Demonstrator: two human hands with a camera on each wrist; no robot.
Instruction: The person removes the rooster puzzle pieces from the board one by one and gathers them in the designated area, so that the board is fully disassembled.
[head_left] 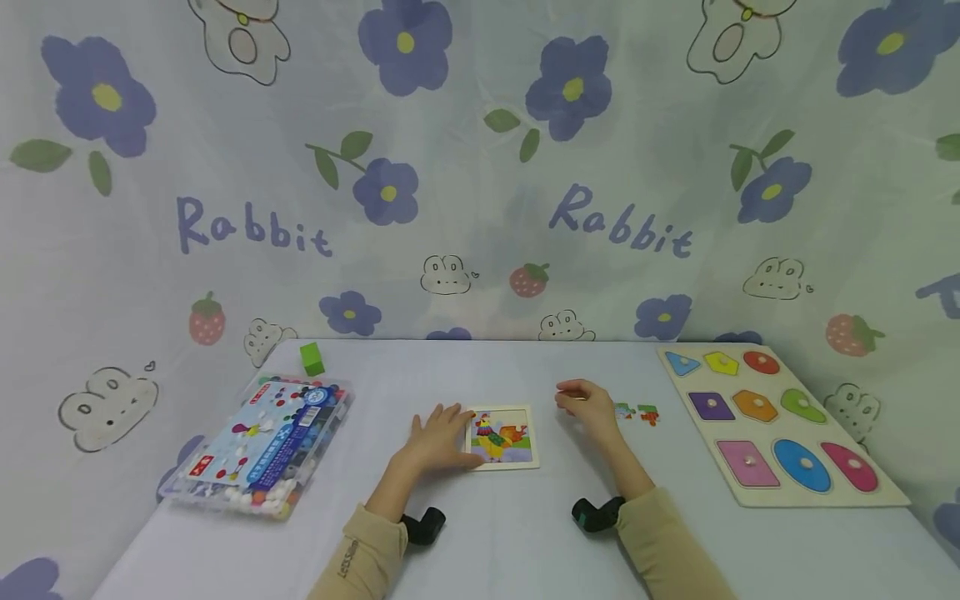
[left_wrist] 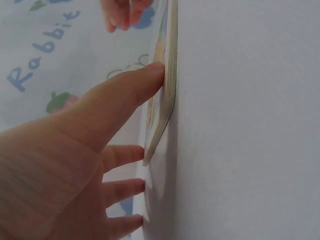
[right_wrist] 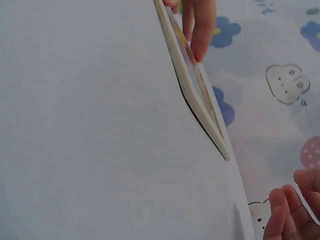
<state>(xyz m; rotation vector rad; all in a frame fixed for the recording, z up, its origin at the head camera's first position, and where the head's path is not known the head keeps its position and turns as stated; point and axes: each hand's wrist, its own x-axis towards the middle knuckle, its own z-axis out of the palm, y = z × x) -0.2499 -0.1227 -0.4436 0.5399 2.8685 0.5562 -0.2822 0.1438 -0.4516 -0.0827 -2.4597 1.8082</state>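
Left hand (head_left: 433,442): you are holding its fingers spread and nearly straight, thumb and forefinger touching the tray by its left side, none curling round it.
Tray (head_left: 535,442): it is lying flat on the worktop (head_left: 480,542), about midway between the left and right edges.
Rooster (head_left: 491,437): most of this puzzle picture is sitting inside the tray, so the job is looking well advanced.
Gap: the tray's far-right corner is showing pale; you are probably lacking pieces there.
Right hand (head_left: 596,408): you are bending its fingers toward the thumb, right of the tray; whether they are pinching a piece, I cannot tell.
Loose pieces (head_left: 648,414): two are lying just right of that hand, seemingly waiting to go in.
Board (head_left: 772,429): it is lying along the worktop's right edge, nine knobbed shapes (head_left: 801,467) sitting in their places.
Box (head_left: 334,417): this clear one is resting along the worktop's left edge, apparently closed, holding coloured balls (head_left: 258,497) and showing a printed sheet (head_left: 247,442).
Block (head_left: 312,359): it is standing near the worktop's far-left corner, just beyond the box.
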